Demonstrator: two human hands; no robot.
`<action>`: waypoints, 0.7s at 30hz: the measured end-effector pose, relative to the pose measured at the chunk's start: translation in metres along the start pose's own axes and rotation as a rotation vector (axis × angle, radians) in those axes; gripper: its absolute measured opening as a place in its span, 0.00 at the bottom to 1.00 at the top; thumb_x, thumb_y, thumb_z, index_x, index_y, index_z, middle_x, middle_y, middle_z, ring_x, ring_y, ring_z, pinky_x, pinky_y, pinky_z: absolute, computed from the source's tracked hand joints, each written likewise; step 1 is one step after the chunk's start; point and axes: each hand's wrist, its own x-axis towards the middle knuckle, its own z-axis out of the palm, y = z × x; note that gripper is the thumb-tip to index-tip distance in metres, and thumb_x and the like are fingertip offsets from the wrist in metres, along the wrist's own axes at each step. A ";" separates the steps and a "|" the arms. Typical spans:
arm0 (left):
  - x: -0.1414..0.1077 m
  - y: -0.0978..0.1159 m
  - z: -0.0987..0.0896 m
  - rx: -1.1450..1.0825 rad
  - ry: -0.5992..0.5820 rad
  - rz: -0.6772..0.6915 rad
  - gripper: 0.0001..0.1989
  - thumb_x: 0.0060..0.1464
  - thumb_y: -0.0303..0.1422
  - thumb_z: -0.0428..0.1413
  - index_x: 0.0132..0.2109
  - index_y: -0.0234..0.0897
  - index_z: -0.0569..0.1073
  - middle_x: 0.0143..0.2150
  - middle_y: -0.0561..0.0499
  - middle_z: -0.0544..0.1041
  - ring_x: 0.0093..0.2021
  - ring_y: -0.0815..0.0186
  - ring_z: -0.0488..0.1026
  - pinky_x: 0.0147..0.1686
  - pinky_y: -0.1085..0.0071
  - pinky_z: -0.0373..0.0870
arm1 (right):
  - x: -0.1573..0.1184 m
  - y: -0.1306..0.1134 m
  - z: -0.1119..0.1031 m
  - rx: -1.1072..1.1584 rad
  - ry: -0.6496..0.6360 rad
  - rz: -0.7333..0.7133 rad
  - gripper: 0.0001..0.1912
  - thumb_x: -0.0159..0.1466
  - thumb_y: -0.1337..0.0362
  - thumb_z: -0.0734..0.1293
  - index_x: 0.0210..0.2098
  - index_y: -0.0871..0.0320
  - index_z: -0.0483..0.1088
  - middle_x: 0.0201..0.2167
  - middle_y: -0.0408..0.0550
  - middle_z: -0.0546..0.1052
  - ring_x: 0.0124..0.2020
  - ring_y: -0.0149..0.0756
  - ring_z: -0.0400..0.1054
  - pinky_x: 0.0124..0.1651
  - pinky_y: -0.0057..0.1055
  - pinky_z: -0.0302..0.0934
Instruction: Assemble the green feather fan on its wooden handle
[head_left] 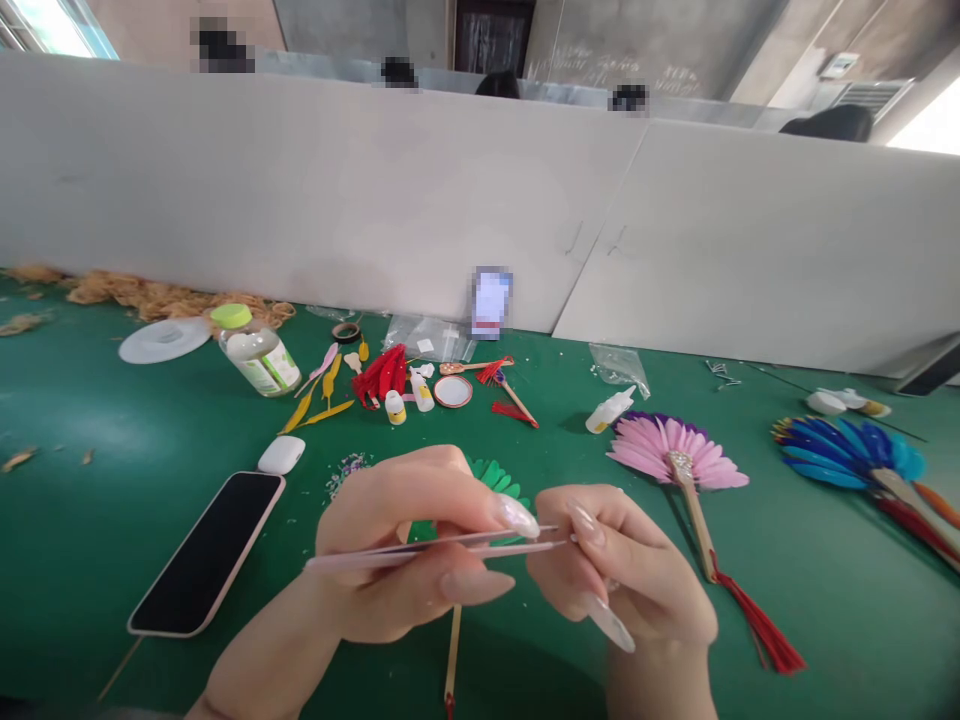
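Note:
Pink tweezers (pixel 375 558) lie between the thumb and fingers of my left hand (pixel 409 545), their tips pointing right. Those tips meet the fingertips of my right hand (pixel 626 565), which is pinched closed on something small and whitish, too small to name. Beneath my hands, partly hidden, lies a green feather fan (pixel 499 480) with a thin wooden handle (pixel 453 650). A pink feather fan (pixel 701 455) with a red tassel (pixel 765 625) rests to the right of my right hand.
Left are a black-screened phone (pixel 208 553), a white case (pixel 281 455) and a green-capped jar (pixel 256 352). Glue bottles (pixel 609 410), red feathers (pixel 382 375) and a lit phone (pixel 491 302) stand or lie beyond my hands. A blue fan (pixel 847 450) lies right; a white partition (pixel 300 190) crosses behind.

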 end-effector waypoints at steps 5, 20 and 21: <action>0.003 0.002 0.001 -0.038 -0.032 -0.001 0.10 0.55 0.33 0.53 0.42 0.33 0.71 0.29 0.49 0.75 0.22 0.72 0.66 0.22 0.72 0.62 | 0.000 0.002 -0.003 -0.007 -0.020 0.021 0.23 0.65 0.53 0.56 0.18 0.60 0.58 0.14 0.39 0.58 0.14 0.23 0.49 0.16 0.23 0.42; 0.007 0.021 0.005 0.247 -0.090 -0.003 0.08 0.56 0.36 0.50 0.41 0.41 0.71 0.23 0.53 0.72 0.21 0.69 0.65 0.22 0.70 0.64 | 0.001 -0.001 0.000 -0.039 0.040 0.108 0.23 0.64 0.51 0.57 0.20 0.61 0.61 0.13 0.39 0.56 0.14 0.23 0.46 0.16 0.24 0.39; 0.006 0.022 0.004 0.255 -0.096 -0.010 0.09 0.56 0.36 0.50 0.41 0.42 0.71 0.23 0.53 0.72 0.22 0.69 0.65 0.23 0.70 0.64 | 0.001 -0.001 0.000 -0.033 0.039 0.107 0.23 0.64 0.51 0.57 0.21 0.61 0.61 0.13 0.38 0.56 0.14 0.23 0.46 0.16 0.24 0.38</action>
